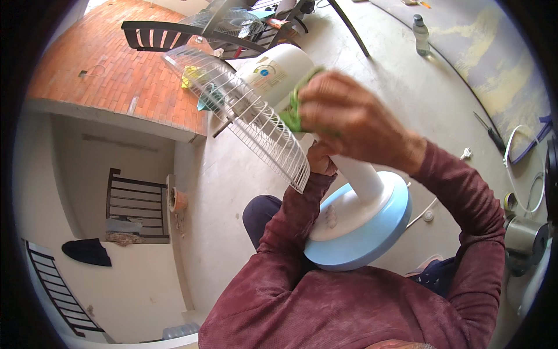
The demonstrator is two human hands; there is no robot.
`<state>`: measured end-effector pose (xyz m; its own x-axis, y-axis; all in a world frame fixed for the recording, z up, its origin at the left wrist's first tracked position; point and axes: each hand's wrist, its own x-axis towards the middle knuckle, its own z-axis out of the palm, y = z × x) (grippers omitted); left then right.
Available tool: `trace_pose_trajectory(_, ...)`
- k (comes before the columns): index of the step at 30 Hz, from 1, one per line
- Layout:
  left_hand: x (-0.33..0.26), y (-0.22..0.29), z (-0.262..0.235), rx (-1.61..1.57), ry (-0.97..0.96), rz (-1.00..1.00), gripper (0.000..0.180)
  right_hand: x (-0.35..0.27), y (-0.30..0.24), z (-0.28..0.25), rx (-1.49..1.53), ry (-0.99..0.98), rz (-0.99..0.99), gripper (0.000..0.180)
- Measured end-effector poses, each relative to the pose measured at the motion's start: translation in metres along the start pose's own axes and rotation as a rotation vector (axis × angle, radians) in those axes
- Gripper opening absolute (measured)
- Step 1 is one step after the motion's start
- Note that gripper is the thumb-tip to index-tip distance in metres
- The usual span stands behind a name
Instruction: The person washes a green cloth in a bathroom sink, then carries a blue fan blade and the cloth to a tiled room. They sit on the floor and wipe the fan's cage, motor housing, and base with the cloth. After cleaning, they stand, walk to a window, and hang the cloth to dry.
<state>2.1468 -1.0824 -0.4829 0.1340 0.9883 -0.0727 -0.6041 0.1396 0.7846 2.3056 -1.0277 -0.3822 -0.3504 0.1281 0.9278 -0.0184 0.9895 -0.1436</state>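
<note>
An electric fan tilts in front of me, its light blue and white base point(372, 238) against my lap. Its white neck point(361, 179) leads up to a rounded white motor housing point(282, 70) with a label. On the left side of the fan head is a white wire grille point(256, 128). My right hand point(346, 110), slightly blurred, is closed on a green cloth point(295, 110) beside the motor housing. Below it, my left hand point(318, 158) is closed around the upper neck, its fingers partly hidden behind my right hand and the fan.
A dark slatted chair point(157, 36) holding another wire grille point(235, 24) stands beyond the fan. To the right are a clear bottle point(421, 38), a screwdriver point(492, 132), a white cable point(427, 214) and a metal cylinder point(523, 235). A terracotta pot point(179, 201) sits at left.
</note>
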Motion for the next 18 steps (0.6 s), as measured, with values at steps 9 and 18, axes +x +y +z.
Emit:
trace_pose_trajectory(9,0.026,-0.001,-0.007,0.19,0.119,0.172,0.036,-0.037,-0.024,0.019,-0.279,-0.227,0.044,0.033)
trace_pose_trajectory(18,0.025,-0.002,-0.013,0.237,0.027,0.156,0.039,-0.008,-0.02,0.002,-0.015,-0.344,0.068,0.009)
